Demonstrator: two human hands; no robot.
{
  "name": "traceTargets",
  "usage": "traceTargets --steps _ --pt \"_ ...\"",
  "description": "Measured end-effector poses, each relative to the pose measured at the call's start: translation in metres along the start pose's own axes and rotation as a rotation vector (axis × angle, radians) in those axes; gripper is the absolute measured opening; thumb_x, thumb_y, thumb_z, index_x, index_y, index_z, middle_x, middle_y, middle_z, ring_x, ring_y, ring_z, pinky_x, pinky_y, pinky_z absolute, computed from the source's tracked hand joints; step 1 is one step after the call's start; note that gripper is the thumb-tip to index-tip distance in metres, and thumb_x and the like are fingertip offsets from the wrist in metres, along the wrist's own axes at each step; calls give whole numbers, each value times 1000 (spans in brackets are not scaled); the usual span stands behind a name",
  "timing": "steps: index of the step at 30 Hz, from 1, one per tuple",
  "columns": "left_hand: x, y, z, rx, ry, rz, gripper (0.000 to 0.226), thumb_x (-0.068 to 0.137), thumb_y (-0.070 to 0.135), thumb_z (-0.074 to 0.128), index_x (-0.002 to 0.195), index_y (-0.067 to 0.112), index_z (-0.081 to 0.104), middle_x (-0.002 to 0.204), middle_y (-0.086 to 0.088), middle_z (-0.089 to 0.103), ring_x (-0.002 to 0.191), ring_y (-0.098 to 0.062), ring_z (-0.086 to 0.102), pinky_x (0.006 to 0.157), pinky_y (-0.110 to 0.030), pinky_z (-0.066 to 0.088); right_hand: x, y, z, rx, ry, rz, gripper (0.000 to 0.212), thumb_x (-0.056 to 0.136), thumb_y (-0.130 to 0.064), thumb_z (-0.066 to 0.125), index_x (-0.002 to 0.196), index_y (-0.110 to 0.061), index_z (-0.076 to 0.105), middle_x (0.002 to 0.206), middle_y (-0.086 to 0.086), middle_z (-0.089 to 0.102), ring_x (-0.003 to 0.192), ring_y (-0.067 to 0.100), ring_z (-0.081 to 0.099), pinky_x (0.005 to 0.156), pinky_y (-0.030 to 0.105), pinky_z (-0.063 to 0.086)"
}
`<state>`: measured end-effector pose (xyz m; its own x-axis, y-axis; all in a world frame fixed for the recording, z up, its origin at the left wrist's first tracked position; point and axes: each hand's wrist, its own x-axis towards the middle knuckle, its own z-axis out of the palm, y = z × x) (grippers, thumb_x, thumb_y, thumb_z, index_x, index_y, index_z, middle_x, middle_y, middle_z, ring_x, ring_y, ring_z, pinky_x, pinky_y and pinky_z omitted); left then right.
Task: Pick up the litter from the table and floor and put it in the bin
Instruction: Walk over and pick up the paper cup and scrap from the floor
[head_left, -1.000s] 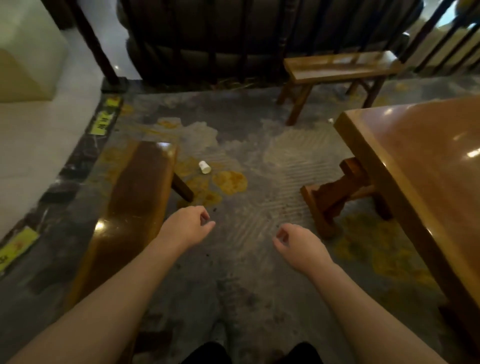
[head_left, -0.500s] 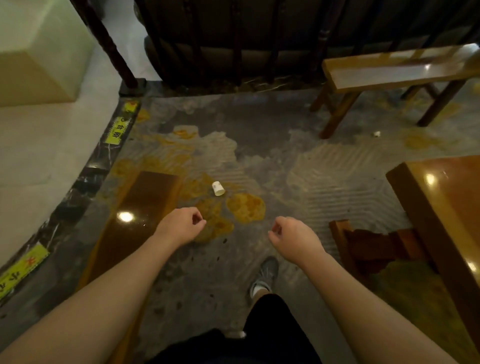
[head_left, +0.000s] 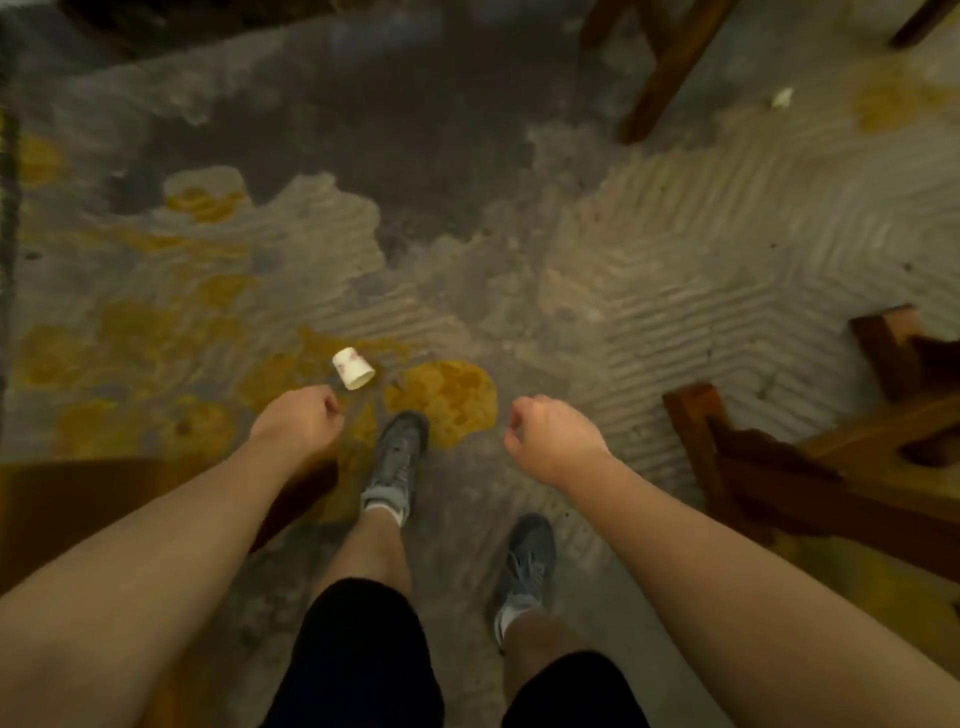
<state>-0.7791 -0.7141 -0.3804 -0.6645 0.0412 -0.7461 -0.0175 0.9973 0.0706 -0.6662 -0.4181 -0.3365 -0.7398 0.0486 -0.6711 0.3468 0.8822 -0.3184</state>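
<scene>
A white paper cup lies on its side on the grey and yellow carpet, just beyond my left hand. That hand is loosely curled with nothing in it, a short gap from the cup. My right hand hangs to the right, also curled and holding nothing. A small white scrap of litter lies on the floor at the far right, near a bench leg. No bin is in view.
A dark wooden bench sits under my left forearm. The table's wooden base stands at the right. Legs of another bench are at the top. My feet in grey shoes stand on the carpet.
I have stepped forward and tilted my view down; the cup now lies right in front of my left hand. Both hands stay curled and empty.
</scene>
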Motion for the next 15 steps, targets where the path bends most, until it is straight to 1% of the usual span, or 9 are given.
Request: traceTargets --steps 1,2,4,7,9,10,12,13,15 --pt "29 -3 5 22 -17 4 21 86 35 63 103 23 68 112 -9 73 103 -32 66 82 -38 54 22 1 10 12 1 6 30 92 -35 53 110 -14 63 112 13 64 107 35 59 85 42 51" --pt "79 -9 23 58 -56 13 24 85 33 65 106 21 68 113 -11 72 103 -33 66 83 -40 54 63 4 36 11 -24 28 30 92 -34 53 112 -13 62 114 13 62 109 36 58 87 42 51" --pt "134 -14 39 91 -66 28 36 84 33 69 115 17 66 116 -15 69 105 -36 65 85 -42 55 114 7 63 1 -64 35 33 93 -32 53 120 -14 58 121 13 57 115 36 54 91 45 51" --pt "204 -23 67 105 -38 21 62 81 38 75 132 12 53 126 -19 56 115 -41 56 91 -49 51 190 8 101 -48 -131 54 45 94 -31 54 135 -15 46 131 14 47 124 37 45 93 48 48" --pt "242 -30 87 134 -53 11 76 78 42 78 139 11 43 132 -20 45 121 -44 48 94 -52 47 240 8 126 -66 -168 81 58 93 -29 57 145 -17 36 141 14 39 132 38 39 96 50 47" --pt "259 -35 97 145 -68 5 82 76 43 79 141 12 40 135 -20 42 124 -44 44 95 -53 46 265 7 138 -81 -190 94 66 93 -30 59 150 -19 28 150 15 31 137 39 33 100 52 46" --pt "287 -43 113 160 -96 0 90 72 45 83 143 14 36 139 -19 37 127 -43 40 97 -54 44 308 10 158 -122 -217 111 83 93 -36 62 157 -25 10 165 12 6 147 41 16 106 54 41" --pt "299 -49 121 161 -108 4 89 72 42 84 143 15 38 140 -18 38 127 -43 40 97 -54 44 329 10 170 -147 -218 115 90 92 -39 63 158 -27 2 167 9 -5 150 41 8 107 55 40" --pt "310 -56 130 136 -89 23 78 75 34 82 140 17 44 137 -18 40 124 -44 44 96 -56 46 359 14 184 -195 -198 128 104 90 -46 66 156 -31 -12 165 7 -21 151 43 -2 109 59 36"
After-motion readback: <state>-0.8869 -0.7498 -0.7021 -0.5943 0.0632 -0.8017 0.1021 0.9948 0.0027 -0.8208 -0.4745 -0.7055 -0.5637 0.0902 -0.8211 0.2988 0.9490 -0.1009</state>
